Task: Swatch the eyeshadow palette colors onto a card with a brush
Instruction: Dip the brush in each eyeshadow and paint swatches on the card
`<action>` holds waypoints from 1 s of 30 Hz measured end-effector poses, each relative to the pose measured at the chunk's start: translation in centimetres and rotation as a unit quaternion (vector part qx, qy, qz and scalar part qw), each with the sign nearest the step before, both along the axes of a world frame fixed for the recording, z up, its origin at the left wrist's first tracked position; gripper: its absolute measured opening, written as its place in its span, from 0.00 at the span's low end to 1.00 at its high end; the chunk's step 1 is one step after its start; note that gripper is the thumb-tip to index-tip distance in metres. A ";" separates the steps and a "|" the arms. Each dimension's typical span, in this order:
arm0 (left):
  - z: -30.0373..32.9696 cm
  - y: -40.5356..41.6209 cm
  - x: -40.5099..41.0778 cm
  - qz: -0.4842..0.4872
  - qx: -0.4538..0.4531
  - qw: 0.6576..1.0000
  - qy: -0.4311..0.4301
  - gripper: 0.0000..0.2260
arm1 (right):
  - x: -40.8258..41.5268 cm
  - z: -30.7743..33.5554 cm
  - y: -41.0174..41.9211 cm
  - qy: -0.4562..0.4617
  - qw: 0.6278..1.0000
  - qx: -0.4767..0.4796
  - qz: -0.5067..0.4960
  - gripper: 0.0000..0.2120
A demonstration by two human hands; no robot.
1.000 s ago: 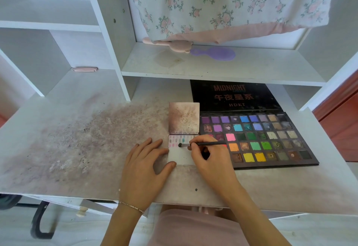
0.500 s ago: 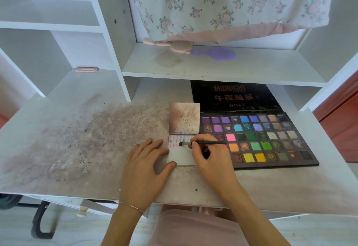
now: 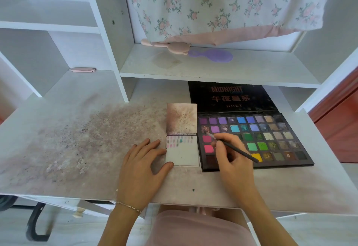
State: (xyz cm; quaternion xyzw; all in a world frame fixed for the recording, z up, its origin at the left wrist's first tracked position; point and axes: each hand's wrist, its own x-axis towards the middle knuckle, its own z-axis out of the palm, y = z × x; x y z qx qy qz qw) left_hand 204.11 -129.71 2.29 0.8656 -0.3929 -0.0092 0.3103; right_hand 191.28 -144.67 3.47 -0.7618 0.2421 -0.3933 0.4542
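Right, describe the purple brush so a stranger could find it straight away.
Start at the white shelf above the open eyeshadow palette, under the hanging floral cloth. The purple brush lies flat there. It sits right of a pink bear-shaped one and is the only purple thing on that shelf.

Head view, evenly lit by soft, diffuse daylight; overall exposure is bright, with whites near the upper shelves [image 3: 58,27] slightly washed out. Shadows are faint and soft-edged: a dim band lies beneath the lower shelf [image 3: 213,79], and a weak shadow sits under the left hand [image 3: 141,166] on the desk [image 3: 58,149]. No hard glare is visible (the palette lid [image 3: 228,96] shows only a muted sheen). Wide-angle distortion bows the shelf uprights and desk edges outward toward the frame borders. Centre detail is moderately sharp; the corners are softer, and the brush [image 3: 232,148] tip is slightly blurred.
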 end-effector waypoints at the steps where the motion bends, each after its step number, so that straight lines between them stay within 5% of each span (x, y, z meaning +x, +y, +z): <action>1: 0.0 0.0 0.0 0.001 0.001 1.000 0.000 0.13 | -0.6 0.1 -0.4 -0.003 1.000 -0.009 -0.014 0.12; 12: 0.2 0.0 -0.2 0.007 -0.002 1.000 -0.003 0.16 | -5.7 -0.1 -5.5 0.077 0.984 -0.021 -0.157 0.07; 30: 0.1 -0.1 -0.1 0.004 0.013 1.000 -0.011 0.14 | -5.8 -0.5 -6.0 0.099 0.981 -0.014 -0.163 0.05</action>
